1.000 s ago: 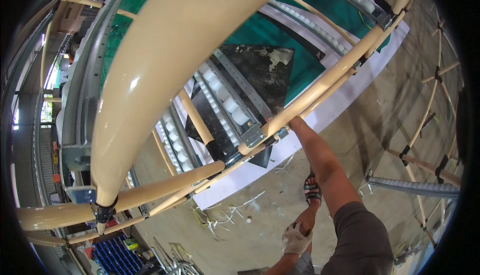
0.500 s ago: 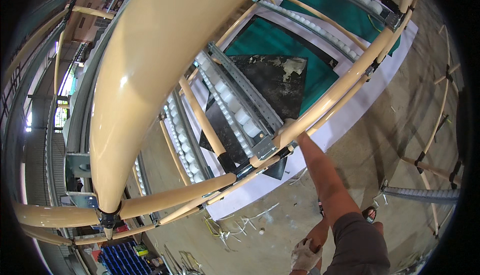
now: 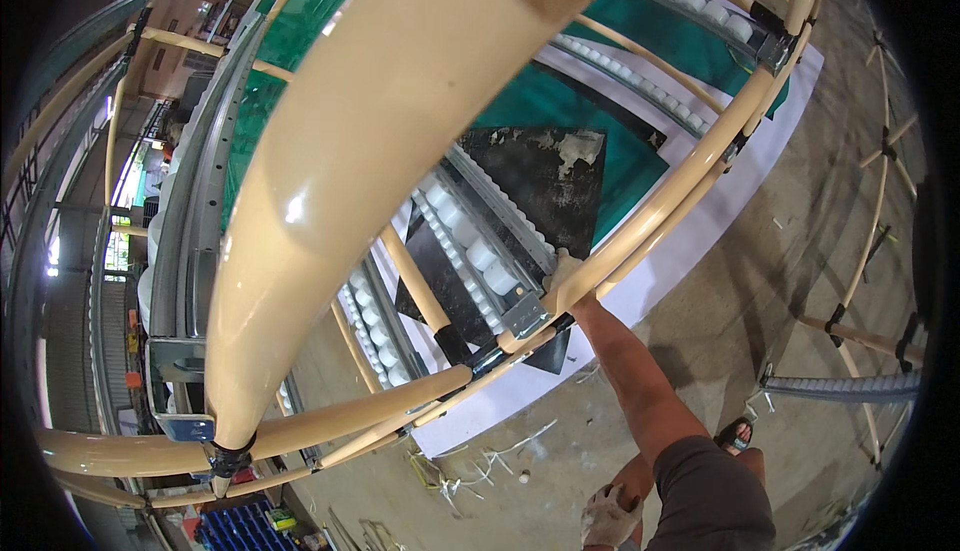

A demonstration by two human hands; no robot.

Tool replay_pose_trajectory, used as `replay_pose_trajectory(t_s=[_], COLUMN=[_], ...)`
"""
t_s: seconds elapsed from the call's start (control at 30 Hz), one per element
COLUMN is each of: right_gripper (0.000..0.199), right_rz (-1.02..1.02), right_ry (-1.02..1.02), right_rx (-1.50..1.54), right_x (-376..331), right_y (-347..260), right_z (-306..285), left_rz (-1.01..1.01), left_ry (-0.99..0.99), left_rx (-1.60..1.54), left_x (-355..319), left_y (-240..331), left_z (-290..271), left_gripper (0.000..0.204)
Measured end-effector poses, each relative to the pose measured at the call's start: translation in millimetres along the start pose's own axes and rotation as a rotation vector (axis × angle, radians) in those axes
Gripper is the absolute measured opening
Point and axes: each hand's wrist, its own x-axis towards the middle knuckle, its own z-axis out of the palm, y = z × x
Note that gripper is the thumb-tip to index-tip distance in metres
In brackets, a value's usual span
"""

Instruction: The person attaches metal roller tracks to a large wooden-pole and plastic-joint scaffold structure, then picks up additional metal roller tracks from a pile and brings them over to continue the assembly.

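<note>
My right arm reaches across to the tan pipe frame (image 3: 650, 226). Its pale hand (image 3: 565, 267) is at the near end of a grey metal rail (image 3: 505, 201), closed on it as far as I can see; the pipe hides some fingers. Alongside that rail runs a roller track with white wheels (image 3: 465, 231), its steel end bracket (image 3: 524, 313) seated at the pipe. Down at the lower edge, my left hand (image 3: 608, 517) wears a whitish work glove and rests on my bent knee, holding no object.
A thick tan pipe (image 3: 330, 171) crosses close in front. Under the frame lie black sheets (image 3: 550, 176), a green sheet (image 3: 635, 166) and a white sheet (image 3: 760, 156). White scraps (image 3: 485, 471) litter the concrete floor. A blue crate (image 3: 245, 526) stands lower left; another pipe rack (image 3: 870, 221) is at right.
My view has shifted, so the near pipe appears farther right. The metal rail beside the roller track looks narrower, turned toward its edge. My right hand stays at its end; my left stays on the knee.
</note>
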Motion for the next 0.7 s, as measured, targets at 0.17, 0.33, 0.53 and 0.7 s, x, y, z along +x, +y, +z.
replay_pose_trajectory(t_s=[0.17, 0.33, 0.53, 0.7], right_gripper=[0.067, 0.054, 0.022, 0.028], right_rz=[0.187, 0.122, 0.132, 0.143], right_ry=[0.177, 0.463, 0.267, 0.107], right_rx=[0.173, -0.178, -0.450, -0.318], right_x=[47, 46, 7, 4], right_y=[54, 56, -7, -3], right_z=[10, -16, -59, -59], left_rz=[0.039, 0.196, 0.118, 0.073], left_ry=[-0.105, 0.082, -0.012, -0.051], left_rx=[0.022, 0.102, 0.093, 0.073], left_x=[4, 3, 7, 11], left_y=[20, -2, 21, 36], left_z=[-17, 6, -18, -31], left_gripper=[0.054, 0.051, 0.050, 0.047])
